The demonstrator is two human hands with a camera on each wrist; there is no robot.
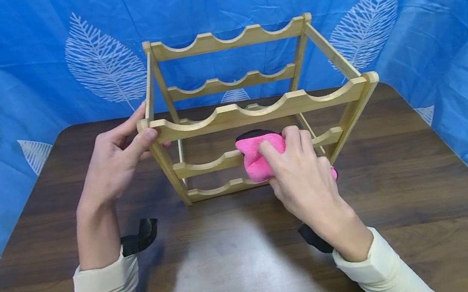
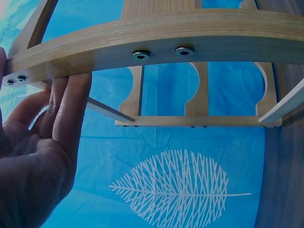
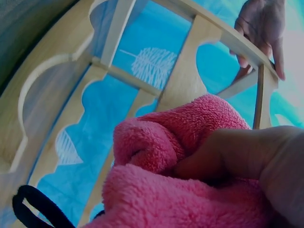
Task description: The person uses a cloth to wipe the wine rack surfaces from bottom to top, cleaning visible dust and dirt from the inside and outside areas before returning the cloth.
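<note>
A light wooden rack [image 1: 229, 117] with scalloped rails stands on the table. My left hand [image 1: 107, 168] holds its front left upper corner, the thumb on the front of the post and the fingers behind; the left wrist view shows those fingers [image 2: 71, 102] against the post. In my right hand [image 1: 305, 183] is a fluffy pink cloth [image 1: 253, 155] with black trim, bunched at the middle front rail. The right wrist view shows the thumb pressed into the folds of the cloth [image 3: 156, 142], and a black loop [image 3: 35, 199] at lower left. The cloth hides part of the rail.
The dark wooden table [image 1: 219, 274] extends around the rack. Behind and at both sides hangs a blue curtain [image 1: 199, 0] with white leaf prints, close to the rack's back. Screw heads [image 2: 184, 51] show on one post.
</note>
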